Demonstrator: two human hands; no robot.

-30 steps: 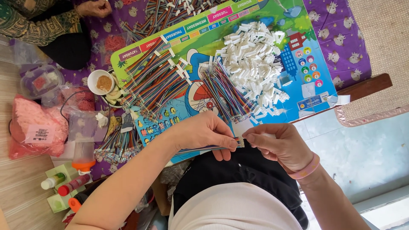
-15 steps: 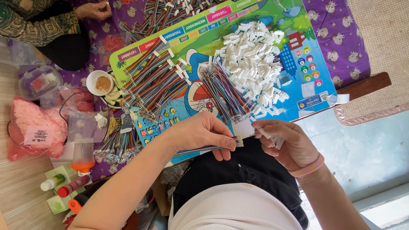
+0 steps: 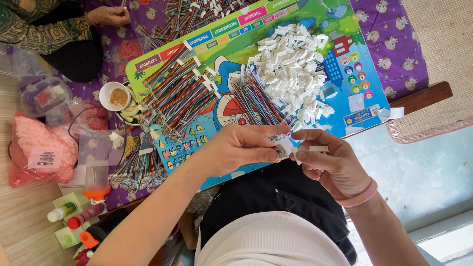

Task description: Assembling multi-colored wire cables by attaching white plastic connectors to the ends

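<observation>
My left hand (image 3: 244, 148) pinches the end of a flat multicoloured ribbon cable (image 3: 282, 147) between thumb and forefinger. My right hand (image 3: 330, 160) sits just to its right, fingertips touching the cable end, and holds a small white plastic connector (image 3: 318, 148) between its fingers. Both hands hover over the near edge of a colourful cartoon play board (image 3: 345, 64). On the board lie a pile of white connectors (image 3: 295, 69) and bundles of rainbow ribbon cables (image 3: 182, 98), with one bundle (image 3: 256, 103) fanned out right above my hands.
Another person's hand (image 3: 108, 15) and patterned sleeve are at the top left. A white bowl (image 3: 116, 96) with brown contents, plastic bags, a pink bag (image 3: 39, 148), small bottles (image 3: 79, 214) and a clear container stand at the left. A woven mat (image 3: 438, 59) lies at right.
My right hand has drawn slightly right of the cable end and now shows a white connector in its fingers. My left hand keeps its pinch on the cable.
</observation>
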